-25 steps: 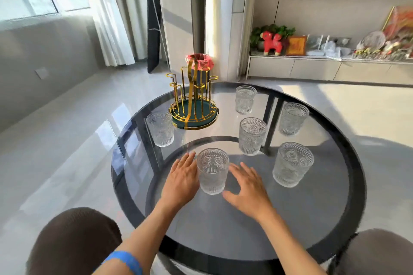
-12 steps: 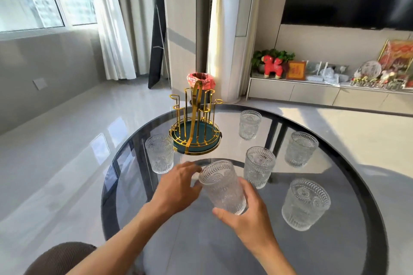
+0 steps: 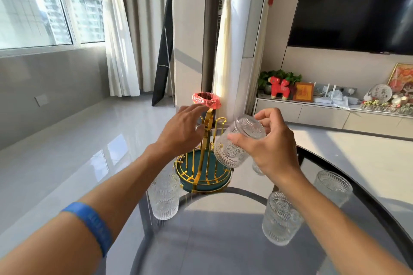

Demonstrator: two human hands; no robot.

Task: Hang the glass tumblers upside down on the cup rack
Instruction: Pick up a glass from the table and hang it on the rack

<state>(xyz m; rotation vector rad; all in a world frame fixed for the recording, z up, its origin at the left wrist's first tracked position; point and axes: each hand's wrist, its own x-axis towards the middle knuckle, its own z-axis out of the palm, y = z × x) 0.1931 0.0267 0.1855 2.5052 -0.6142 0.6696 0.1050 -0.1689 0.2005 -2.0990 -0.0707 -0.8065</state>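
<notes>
Head view. The right hand (image 3: pixel 273 147) is grasping one glass tumbler (image 3: pixel 239 142), tilting it mouth-down just right of the gold cup rack (image 3: pixel 204 163). The left hand (image 3: pixel 183 129) is reaching with fingers loosely spread, holding nothing, at the rack's central handle. Three more tumblers are standing fully visible on the round tabletop (image 3: pixel 223 241); a fourth is partly showing behind the right wrist. Open glass is lying near the curved rim.

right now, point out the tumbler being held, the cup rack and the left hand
held tumbler (image 3: pixel 240 140), head view, on its patterned side wall
cup rack (image 3: pixel 202 176), head view, on the green base inside the gold ring
left hand (image 3: pixel 181 129), head view, on the back of the hand
</notes>
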